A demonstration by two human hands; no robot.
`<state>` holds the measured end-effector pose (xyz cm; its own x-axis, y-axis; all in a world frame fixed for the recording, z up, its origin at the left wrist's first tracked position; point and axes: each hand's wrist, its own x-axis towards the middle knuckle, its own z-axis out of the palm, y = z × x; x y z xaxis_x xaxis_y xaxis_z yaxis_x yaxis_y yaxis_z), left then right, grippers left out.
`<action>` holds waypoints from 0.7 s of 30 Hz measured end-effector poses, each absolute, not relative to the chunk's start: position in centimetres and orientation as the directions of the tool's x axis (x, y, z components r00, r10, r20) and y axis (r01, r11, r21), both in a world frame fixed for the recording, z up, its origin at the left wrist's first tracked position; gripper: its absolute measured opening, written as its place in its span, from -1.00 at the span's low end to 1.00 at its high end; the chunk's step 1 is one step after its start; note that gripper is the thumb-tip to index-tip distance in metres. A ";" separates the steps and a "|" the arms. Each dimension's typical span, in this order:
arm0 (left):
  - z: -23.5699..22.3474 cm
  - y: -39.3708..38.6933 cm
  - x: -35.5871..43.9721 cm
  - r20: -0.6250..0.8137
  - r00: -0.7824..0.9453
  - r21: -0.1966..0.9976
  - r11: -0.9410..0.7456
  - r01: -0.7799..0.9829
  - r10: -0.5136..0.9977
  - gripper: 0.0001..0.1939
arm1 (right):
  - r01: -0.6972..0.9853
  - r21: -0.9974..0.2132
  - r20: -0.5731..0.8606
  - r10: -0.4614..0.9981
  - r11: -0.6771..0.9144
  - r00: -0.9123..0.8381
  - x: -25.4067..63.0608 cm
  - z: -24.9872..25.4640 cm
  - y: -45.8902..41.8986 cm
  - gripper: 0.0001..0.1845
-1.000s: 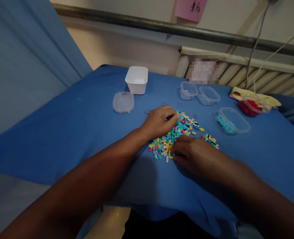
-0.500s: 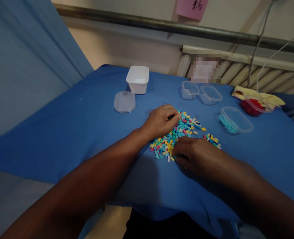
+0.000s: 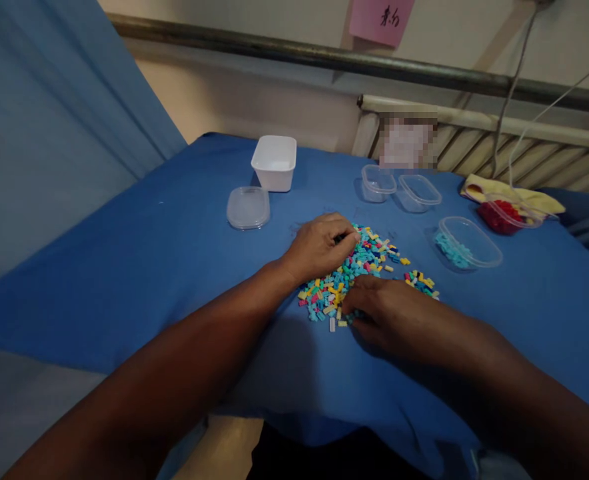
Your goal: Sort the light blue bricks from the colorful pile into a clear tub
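Note:
A loose pile of small toy building bricks [image 3: 324, 293], in turquoise, yellow, pink, white and dark blue, is spread over the blue cloth. My left hand [image 3: 322, 245] rests on the pile's far left part, its fingers curled; anything inside them is hidden. At the near right edge, my right hand [image 3: 382, 307] has bent fingers and thumb down among the bricks. What lies between those fingertips is too small and dark to make out. Just left of them a white brick [image 3: 332, 325] lies at the pile's near edge. A smaller cluster of bricks [image 3: 422, 281] sits beyond my right hand.
Turquoise bricks lie in a clear tub [image 3: 484, 250] at right; a tub of red pieces [image 3: 502, 217] stands behind it by a yellow cloth [image 3: 544, 201]. Two clear tubs [image 3: 378, 190] are farther back. A white container [image 3: 274, 177] and clear lid [image 3: 248, 208] are left.
My left hand keeps its place on the pile. My right hand's fingers have shifted slightly among the bricks, and the white brick at the near edge has slid a little toward me.

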<state>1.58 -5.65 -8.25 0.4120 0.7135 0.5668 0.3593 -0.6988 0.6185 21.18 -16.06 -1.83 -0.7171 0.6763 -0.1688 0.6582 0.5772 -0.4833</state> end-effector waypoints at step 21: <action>-8.4 -5.5 1.7 0.561 0.404 0.625 -0.690 0.365 0.723 -0.80 | 0.636 -0.458 -0.155 0.648 0.622 -0.745 21.2 -2.1 -16.0 -0.81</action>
<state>1.68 -5.51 -8.36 0.4043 0.7226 0.5608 0.3653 -0.6896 0.6253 21.25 -15.96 -2.11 -0.7455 0.6481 -0.1555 0.6358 0.6215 -0.4577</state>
